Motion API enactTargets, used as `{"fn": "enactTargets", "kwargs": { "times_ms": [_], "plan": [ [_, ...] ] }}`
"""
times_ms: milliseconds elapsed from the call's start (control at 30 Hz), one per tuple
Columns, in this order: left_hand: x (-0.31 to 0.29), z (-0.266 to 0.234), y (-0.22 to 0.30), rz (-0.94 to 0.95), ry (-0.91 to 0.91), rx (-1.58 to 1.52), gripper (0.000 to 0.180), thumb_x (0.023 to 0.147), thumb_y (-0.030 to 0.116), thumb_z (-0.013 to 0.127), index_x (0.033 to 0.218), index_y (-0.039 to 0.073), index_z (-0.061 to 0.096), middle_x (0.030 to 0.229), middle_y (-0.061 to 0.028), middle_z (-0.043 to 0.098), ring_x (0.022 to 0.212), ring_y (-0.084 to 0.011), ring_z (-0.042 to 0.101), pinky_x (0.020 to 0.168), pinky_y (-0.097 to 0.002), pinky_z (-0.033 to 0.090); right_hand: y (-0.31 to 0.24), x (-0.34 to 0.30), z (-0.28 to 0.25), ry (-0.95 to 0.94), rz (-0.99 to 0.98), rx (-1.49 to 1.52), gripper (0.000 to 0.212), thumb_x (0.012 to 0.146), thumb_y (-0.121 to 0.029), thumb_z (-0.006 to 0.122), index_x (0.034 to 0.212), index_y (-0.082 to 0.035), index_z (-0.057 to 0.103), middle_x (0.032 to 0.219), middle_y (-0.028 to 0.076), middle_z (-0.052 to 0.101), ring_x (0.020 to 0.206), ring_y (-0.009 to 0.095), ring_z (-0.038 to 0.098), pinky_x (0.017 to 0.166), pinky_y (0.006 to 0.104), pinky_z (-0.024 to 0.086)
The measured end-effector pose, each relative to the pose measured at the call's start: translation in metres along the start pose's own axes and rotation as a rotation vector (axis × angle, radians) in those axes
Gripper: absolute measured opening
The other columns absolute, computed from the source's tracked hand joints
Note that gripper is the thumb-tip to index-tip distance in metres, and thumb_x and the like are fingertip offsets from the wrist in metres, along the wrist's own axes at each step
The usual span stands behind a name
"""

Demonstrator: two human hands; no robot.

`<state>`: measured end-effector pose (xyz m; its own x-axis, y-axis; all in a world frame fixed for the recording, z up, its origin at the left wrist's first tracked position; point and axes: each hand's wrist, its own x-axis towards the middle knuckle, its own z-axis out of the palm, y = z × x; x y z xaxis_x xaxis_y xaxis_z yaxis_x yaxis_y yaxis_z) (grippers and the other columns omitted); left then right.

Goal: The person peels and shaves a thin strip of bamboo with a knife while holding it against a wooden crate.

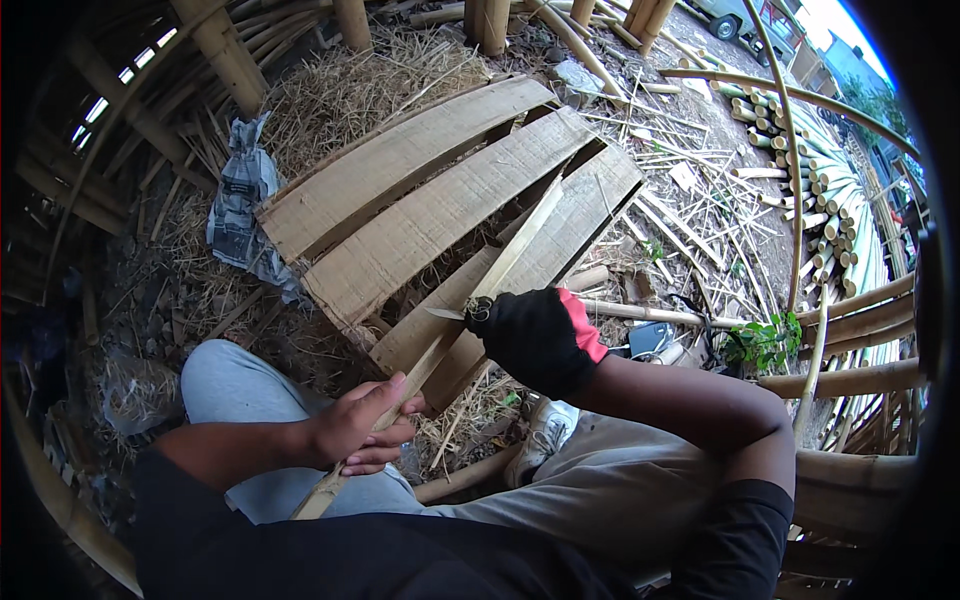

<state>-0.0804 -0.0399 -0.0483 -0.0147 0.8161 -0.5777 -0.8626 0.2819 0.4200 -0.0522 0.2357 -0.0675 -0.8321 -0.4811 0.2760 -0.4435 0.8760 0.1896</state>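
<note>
A long split bamboo strip (520, 238) runs slantwise from my lap up over a low wooden slatted platform (440, 212). My bare left hand (368, 430) is closed around its lower part, above my knee. My right hand (532, 342), in a black and red glove, is closed on a knife, whose handle the glove hides. The short knife blade (443, 314) sticks out to the left and lies across the strip. Curled shavings (480, 303) are bunched at the strip beside the glove.
Dry shavings (350, 85) heap behind the platform, with crumpled newspaper (243, 195) at its left. Bamboo poles (835, 215) lie stacked at the far right. A small pale blue device (650, 338) and a green plant (765, 342) are right of my glove. Bamboo rails (850, 378) border the right side.
</note>
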Motion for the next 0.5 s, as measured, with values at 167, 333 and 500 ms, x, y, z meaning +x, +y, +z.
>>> {"fn": "enactTargets", "kwargs": {
  "times_ms": [167,333,500],
  "plan": [
    [-0.001,0.006,0.005,-0.010,0.063,0.013,0.045,0.106,0.058,0.026,0.101,0.014,0.036,0.058,0.0043,0.029,0.035,-0.0072,0.027,0.029,-0.0234,0.030,0.008,0.003,-0.001,0.081,-0.020,0.035,0.014,0.089,-0.018,0.057,0.078,-0.013,0.052,0.062,0.002,0.051,0.051,0.020,0.056,0.047,0.0380,0.042],
    [-0.004,0.004,0.007,0.006,0.054,0.000,0.044,0.107,0.057,0.025,0.101,0.015,0.036,0.058,0.0045,0.029,0.036,-0.0069,0.027,0.029,-0.0233,0.029,0.015,0.009,0.006,0.037,0.011,0.124,0.011,0.088,-0.016,0.057,0.079,-0.013,0.053,0.060,0.003,0.050,0.051,0.020,0.056,0.045,0.0377,0.041],
    [-0.010,0.009,0.006,-0.021,-0.003,0.018,0.045,0.106,0.058,0.029,0.100,0.015,0.036,0.057,0.0042,0.032,0.036,-0.0078,0.032,0.030,-0.0227,0.032,0.125,-0.005,0.042,0.018,0.235,-0.086,0.009,0.086,-0.017,0.061,0.081,-0.011,0.056,0.062,0.005,0.055,0.056,0.023,0.062,0.048,0.0369,0.046]
  ]
}}
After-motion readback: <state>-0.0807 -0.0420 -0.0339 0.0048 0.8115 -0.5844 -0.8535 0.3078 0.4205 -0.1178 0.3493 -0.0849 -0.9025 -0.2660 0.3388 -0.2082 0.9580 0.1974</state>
